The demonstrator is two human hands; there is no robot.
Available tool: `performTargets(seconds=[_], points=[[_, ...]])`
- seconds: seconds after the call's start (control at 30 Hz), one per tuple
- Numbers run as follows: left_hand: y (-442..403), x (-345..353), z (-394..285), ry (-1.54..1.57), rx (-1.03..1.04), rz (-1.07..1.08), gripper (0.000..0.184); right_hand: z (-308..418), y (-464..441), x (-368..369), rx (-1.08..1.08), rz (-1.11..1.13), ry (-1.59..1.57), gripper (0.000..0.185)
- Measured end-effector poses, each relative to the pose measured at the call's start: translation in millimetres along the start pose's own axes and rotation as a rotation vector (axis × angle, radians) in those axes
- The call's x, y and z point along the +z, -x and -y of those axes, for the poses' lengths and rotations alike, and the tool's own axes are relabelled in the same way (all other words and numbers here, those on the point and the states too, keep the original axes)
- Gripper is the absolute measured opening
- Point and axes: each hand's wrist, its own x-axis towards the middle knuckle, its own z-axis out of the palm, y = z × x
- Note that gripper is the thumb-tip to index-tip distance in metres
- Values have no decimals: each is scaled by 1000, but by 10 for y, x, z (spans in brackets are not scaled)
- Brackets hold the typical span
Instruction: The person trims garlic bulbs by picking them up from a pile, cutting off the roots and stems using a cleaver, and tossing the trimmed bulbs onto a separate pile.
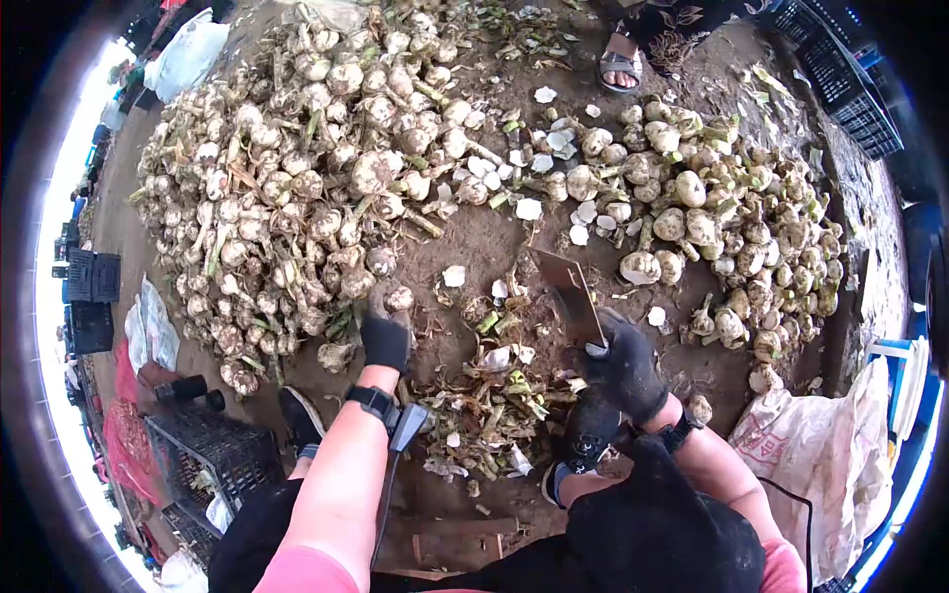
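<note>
My left hand (386,338), in a dark fingerless glove, is at the near edge of a large pile of garlic (326,188). Its bare fingers are closed around a garlic bulb (398,298). In my right hand (625,368), also gloved in black, is a cleaver (568,292) with a broad brownish blade pointing away from me and to the left. The fingers wrap its handle, most of which is hidden. Between my feet lies a heap of cut stalks and peelings (494,405).
A second garlic pile (722,217) with short-cut stems lies to the right. Loose white skins (529,209) are scattered between the piles. Another person's sandalled foot (621,67) stands at the back. Black crates (222,455) are at the left, a white sack (825,455) at the right.
</note>
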Motion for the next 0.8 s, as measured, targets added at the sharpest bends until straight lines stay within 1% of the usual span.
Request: performTargets(seconds=[0.03, 0.07, 0.1, 0.13, 0.17, 0.2, 0.23, 0.27, 0.3, 0.33, 0.37, 0.4, 0.43, 0.47, 0.5, 0.53, 0.57, 0.6, 0.63, 0.67, 0.7, 0.73, 0.77, 0.8], points=[[98, -29, -373, 217, 9, 59, 50, 29, -28, 17, -25, 13, -61, 28], [277, -56, -748, 446, 31, 189, 48, 55, -57, 35, -49, 28, -123, 28], [417, -35, -921, 677, 46, 322, 47, 172, -53, 70, 168, 66, -347, 24], [498, 15, -917, 454, 267, 406, 48, 150, -89, 140, 94, 36, -359, 24], [645, -21, -1181, 407, 299, 481, 48, 119, -100, 200, 21, 7, -367, 23], [791, -59, -1453, 361, 333, 555, 49, 187, -73, 228, 38, 3, -496, 23], [871, -37, -1674, 336, 443, 490, 51, 270, -41, 219, 50, -1, -626, 24], [943, 14, -1747, 485, 270, 554, 52, 322, -3, 178, 225, 54, -524, 26], [989, 44, -1780, 626, 93, 609, 52, 193, 21, 258, 104, -39, -482, 26], [997, 78, -1776, 629, 93, 612, 52, 163, 45, 232, 186, -24, -523, 27], [1009, 124, -1746, 657, -47, 749, 58, 173, 69, 194, 269, -8, -566, 29], [1022, 178, -1710, 682, -190, 883, 63, 175, 86, 166, 273, -9, -565, 29], [1104, 220, -1656, 856, -317, 908, 55, 174, 105, 141, 117, -43, -459, 28], [1169, 289, -1670, 764, -158, 841, 48, 177, 136, 116, -35, -80, -354, 27], [1218, 338, -1691, 669, -1, 773, 42, 185, 154, 55, -27, -87, -357, 27], [1211, 345, -1701, 667, -1, 781, 42, 204, 144, -43, -5, -85, -28, 25], [1188, 347, -1724, 573, 33, 777, 44, 230, 146, -126, 16, -77, 302, 23], [1179, 348, -1732, 480, 65, 773, 46, 261, 186, -169, 4, -84, 302, 19], [1181, 371, -1688, 480, 64, 776, 46, 231, 224, -195, 8, -85, 301, 19], [1190, 428, -1577, 1021, -339, 837, 45, 194, 262, -213, -124, -43, 327, 19], [1212, 488, -1417, 1050, -372, 856, 41, 174, 294, -207, -256, 2, 351, 19], [1253, 566, -1194, 839, -209, 874, 38, 220, 329, -192, -193, 69, 408, 26], [1273, 590, -1113, 412, 133, 838, 35, 205, 331, -172, -192, 71, 406, 26], [1285, 619, -1037, 227, 284, 793, 32, 180, 329, -156, -191, 111, 426, 30]])
